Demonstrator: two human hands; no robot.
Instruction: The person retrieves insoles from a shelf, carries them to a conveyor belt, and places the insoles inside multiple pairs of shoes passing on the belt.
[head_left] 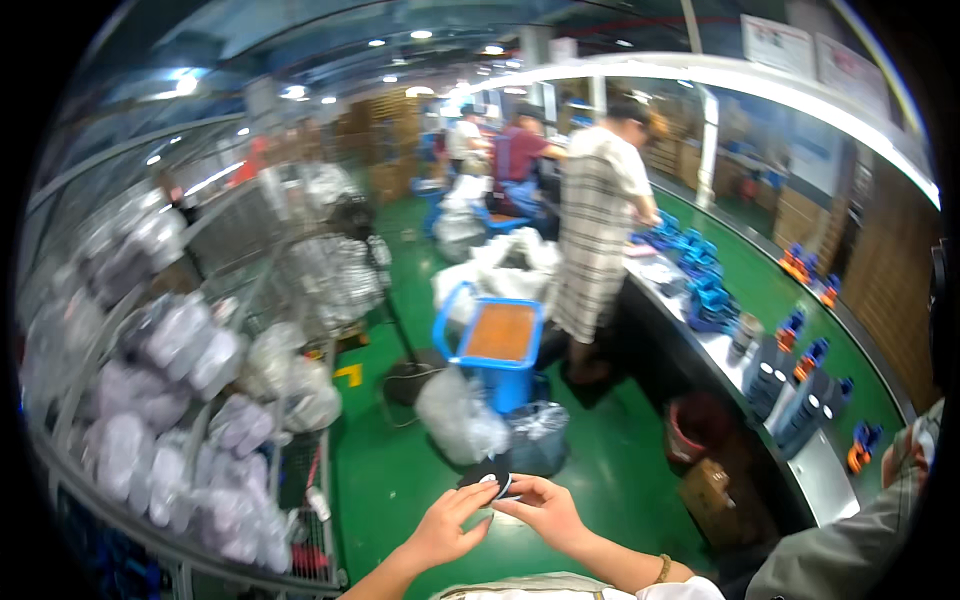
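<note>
In front of my body, low in the head view, both hands meet at a small black piece (489, 468) with a white spot and a pale edge. It looks flat and perhaps bent, and my fingers cover part of it; its exact kind is unclear. My left hand (446, 524) grips its left side, fingers over the top. From the right, my right hand (548, 510) pinches it between thumb and fingers. Dark grey insoles (768, 376) with white spots lie on the bench (832, 478) to my right.
On my left a wire rack (325, 470) holds bagged pale soles (165, 400). Ahead stand a blue chair (505, 335) with an orange-brown seat, plastic bags (460, 415) and a fan stand (400, 330). A person (597, 215) works at the bench; blue and orange shoes (865, 445) sit beyond it.
</note>
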